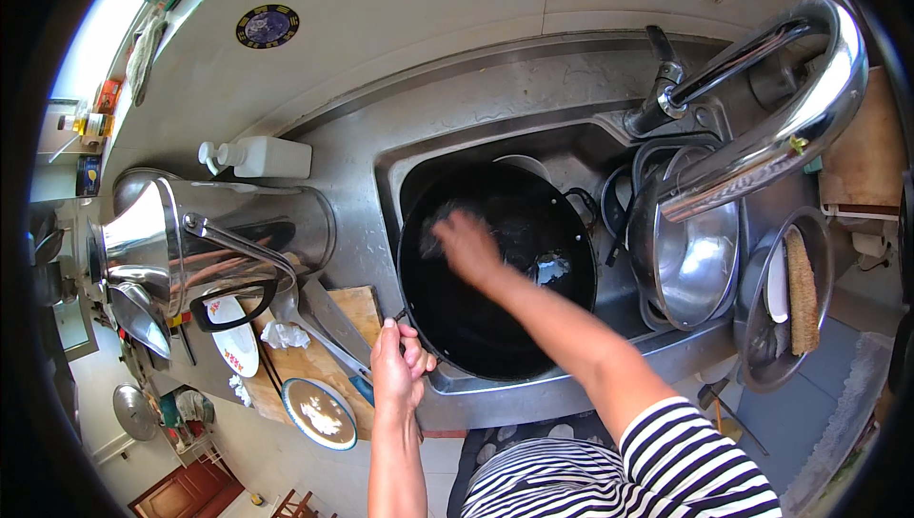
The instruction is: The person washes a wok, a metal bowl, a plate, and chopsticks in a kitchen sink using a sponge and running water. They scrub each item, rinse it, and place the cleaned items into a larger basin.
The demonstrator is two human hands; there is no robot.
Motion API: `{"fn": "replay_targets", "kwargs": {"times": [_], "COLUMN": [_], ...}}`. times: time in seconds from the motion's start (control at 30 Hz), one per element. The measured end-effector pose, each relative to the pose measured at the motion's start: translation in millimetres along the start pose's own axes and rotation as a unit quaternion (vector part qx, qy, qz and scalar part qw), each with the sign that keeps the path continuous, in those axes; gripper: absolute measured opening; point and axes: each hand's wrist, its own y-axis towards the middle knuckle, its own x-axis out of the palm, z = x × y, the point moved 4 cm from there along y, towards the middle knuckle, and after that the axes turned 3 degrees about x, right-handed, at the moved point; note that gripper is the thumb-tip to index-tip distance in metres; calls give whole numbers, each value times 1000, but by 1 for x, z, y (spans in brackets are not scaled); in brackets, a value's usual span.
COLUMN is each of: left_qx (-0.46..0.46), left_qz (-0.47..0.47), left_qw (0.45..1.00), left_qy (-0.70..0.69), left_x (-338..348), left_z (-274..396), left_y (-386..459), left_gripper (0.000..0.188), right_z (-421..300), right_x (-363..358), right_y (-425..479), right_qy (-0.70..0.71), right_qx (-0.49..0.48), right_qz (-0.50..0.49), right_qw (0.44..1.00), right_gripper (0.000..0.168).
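A large black wok [493,336] sits in the stainless steel sink [582,136], with some water pooled in its bottom. My left hand [398,364] grips the wok's near-left loop handle, mostly hidden by the fingers. Inside the wok, my right hand [468,243] is blurred over the left part of its inner wall. Something pale and indistinct shows by those fingers; whether it is water or a held scrubber I cannot tell. The wok's other loop handle [582,205] points to the right. Behind its rim, part of a pale round dish [527,163] shows.
A chrome faucet [846,89] arches over stacked metal bowls [703,261] at right. Beside them a metal basin [753,368] holds a loofah [801,296]. Left of the sink stand a steel pot [235,214], a white pump bottle [275,157], a cleaver [332,314] and a bowl [350,429].
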Motion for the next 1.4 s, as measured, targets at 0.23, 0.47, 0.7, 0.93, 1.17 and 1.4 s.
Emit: {"fn": "replay_targets", "kwargs": {"times": [0.23, 0.47, 0.7, 0.93, 1.17, 1.4], "left_qx": [14, 3, 11, -4, -1, -2], "left_qz": [-11, 8, -4, 8, -5, -11], "left_qw": [1000, 1000, 1000, 1000, 1000, 1000], "left_qy": [-20, -10, -2, -23, -1, -26], "left_x": [-4, 2, -3, -1, -4, -4], "left_z": [-2, 0, -2, -1, -5, -4], "left_y": [-3, -5, -3, -4, -1, -3], "left_gripper": [33, 33, 32, 32, 33, 32], "right_z": [110, -40, 103, 1, 26, 100], "right_x": [-45, 22, -30, -33, 10, -50], "right_y": [-107, -71, -6, -136, 48, -124], "right_qy": [-287, 543, -153, 58, 363, -224], "right_qx": [232, 349, 230, 171, 293, 224], "right_qz": [-362, -293, -162, -482, 25, -333], "right_qw": [856, 705, 948, 857, 884, 888], "right_gripper": [22, 16, 28, 26, 22, 20]}}
